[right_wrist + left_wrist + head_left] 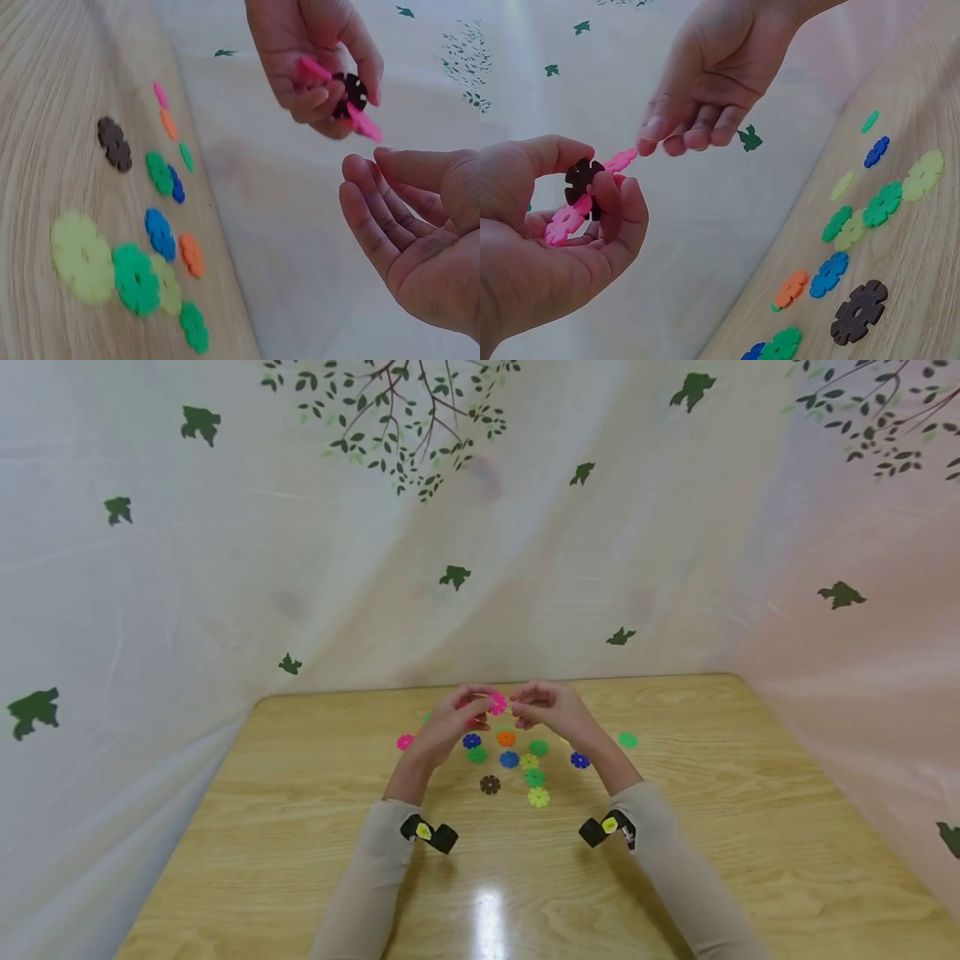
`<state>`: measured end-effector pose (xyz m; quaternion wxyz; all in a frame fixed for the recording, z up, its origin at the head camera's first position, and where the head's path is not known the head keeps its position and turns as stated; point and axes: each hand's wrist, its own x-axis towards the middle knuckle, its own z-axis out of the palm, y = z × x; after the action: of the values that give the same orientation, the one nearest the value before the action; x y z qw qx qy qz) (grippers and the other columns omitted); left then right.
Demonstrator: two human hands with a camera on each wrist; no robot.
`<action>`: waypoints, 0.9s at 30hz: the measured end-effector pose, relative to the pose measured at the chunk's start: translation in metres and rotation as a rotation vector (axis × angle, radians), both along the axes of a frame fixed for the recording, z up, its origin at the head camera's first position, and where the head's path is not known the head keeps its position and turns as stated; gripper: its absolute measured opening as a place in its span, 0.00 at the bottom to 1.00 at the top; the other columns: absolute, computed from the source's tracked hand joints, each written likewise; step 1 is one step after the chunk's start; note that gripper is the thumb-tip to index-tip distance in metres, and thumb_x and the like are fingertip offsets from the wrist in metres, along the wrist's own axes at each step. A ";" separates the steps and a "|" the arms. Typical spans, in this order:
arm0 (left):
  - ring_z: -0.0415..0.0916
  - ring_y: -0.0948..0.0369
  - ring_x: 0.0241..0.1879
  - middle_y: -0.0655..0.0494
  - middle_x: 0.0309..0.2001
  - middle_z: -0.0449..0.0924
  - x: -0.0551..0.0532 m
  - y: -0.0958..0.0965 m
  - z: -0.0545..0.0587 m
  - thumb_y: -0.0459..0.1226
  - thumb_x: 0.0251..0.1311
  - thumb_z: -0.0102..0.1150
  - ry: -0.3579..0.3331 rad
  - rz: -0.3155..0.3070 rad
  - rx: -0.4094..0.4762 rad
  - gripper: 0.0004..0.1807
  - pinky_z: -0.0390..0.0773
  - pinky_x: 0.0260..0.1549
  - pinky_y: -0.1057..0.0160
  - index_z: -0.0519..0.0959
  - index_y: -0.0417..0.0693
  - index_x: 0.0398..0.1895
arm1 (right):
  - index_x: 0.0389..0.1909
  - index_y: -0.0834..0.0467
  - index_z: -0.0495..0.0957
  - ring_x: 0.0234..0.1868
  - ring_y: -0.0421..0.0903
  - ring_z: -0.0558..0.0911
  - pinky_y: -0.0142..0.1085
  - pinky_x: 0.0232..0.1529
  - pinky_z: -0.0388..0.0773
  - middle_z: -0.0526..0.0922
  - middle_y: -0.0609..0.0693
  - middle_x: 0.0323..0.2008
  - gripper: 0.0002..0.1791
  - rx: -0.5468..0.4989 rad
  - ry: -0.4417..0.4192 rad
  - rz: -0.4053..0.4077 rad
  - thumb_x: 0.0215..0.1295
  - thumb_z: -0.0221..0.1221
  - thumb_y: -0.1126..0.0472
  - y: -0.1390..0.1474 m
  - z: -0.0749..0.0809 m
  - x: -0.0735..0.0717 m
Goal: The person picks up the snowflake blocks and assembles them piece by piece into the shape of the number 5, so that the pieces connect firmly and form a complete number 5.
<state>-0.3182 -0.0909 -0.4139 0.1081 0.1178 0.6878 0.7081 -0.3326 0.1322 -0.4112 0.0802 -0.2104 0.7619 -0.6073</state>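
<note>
Evidently the left hand (544, 274) grips a brown snowflake disc (576, 184) slotted between two pink ones; beyond that disc, the outer pink snowflake disc (620, 160) points toward the right hand (727, 75), just beside its relaxed, seemingly unloaded fingertips, contact unclear.

A: What does the person wear in the head view?
B: A long, pale beige fabric sleeve (360, 893) runs up from the lower left of centre; a matching beige fabric sleeve (693, 881) fills the lower right.
A: And the cuffs?
B: The left one carries a black wrist band (410, 827) with a yellow patch (423, 831) and a boxy black block (446, 839). The right has a similar black band (624, 827), yellow marking (611, 825) and dark cube-like block (592, 832).
A: The hands?
B: Left hand (452, 718) and right hand (557, 710), mid-frame, are bare.
</note>
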 end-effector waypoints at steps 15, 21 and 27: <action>0.71 0.63 0.35 0.58 0.37 0.75 -0.001 -0.010 0.004 0.33 0.74 0.51 -0.017 0.092 0.116 0.13 0.82 0.38 0.69 0.75 0.36 0.57 | 0.48 0.72 0.80 0.34 0.48 0.85 0.49 0.37 0.86 0.86 0.66 0.38 0.12 0.431 0.099 0.128 0.70 0.61 0.67 0.059 -0.010 -0.008; 0.72 0.62 0.36 0.58 0.39 0.76 -0.001 -0.013 0.005 0.34 0.75 0.52 -0.011 0.083 0.124 0.12 0.82 0.37 0.70 0.76 0.38 0.55 | 0.43 0.71 0.82 0.32 0.43 0.81 0.33 0.36 0.81 0.85 0.59 0.31 0.08 0.552 0.174 0.214 0.65 0.64 0.71 0.079 -0.018 -0.013; 0.73 0.64 0.35 0.59 0.38 0.76 -0.001 -0.015 0.005 0.35 0.75 0.52 -0.008 0.078 0.120 0.11 0.82 0.37 0.69 0.76 0.40 0.54 | 0.42 0.68 0.84 0.34 0.41 0.81 0.31 0.37 0.80 0.86 0.54 0.33 0.08 0.634 0.201 0.286 0.62 0.66 0.71 0.091 -0.023 -0.015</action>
<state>-0.3187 -0.1061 -0.4084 0.0758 0.0945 0.6476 0.7523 -0.3481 0.2236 -0.4345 0.1504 -0.3384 0.8793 -0.2997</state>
